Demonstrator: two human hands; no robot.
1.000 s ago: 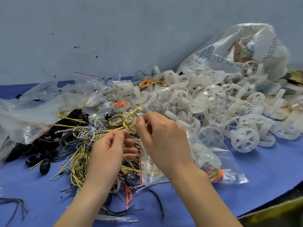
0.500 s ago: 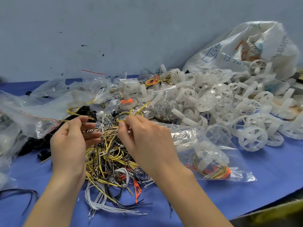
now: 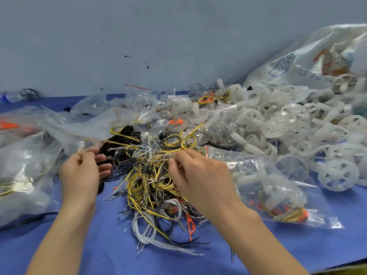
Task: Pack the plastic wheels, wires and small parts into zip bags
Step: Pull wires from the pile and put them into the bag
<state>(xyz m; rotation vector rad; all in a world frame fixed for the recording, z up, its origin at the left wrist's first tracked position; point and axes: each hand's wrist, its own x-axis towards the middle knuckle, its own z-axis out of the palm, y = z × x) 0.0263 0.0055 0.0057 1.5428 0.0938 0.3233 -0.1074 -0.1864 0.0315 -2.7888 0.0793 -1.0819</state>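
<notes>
Left hand (image 3: 79, 175) shifted left, right hand (image 3: 198, 175) grip pinching wires (image 3: 143, 181) between

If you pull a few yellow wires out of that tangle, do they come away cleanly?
Probably not: the yellow wires loop through black wires and white wires, so neighbours would likely drag along. Thin and curled, they look floppy and light.

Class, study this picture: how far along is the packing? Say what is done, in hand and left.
Done: a clear zip bag holding white wheels and yellow-orange wires lies at right; more filled clear bags at left. In hand: the right hand pinches into the tangle of yellow, black and white wires; the left hand hovers open beside it. Left: that tangle, the heap of white plastic wheels, and black small parts.
</notes>
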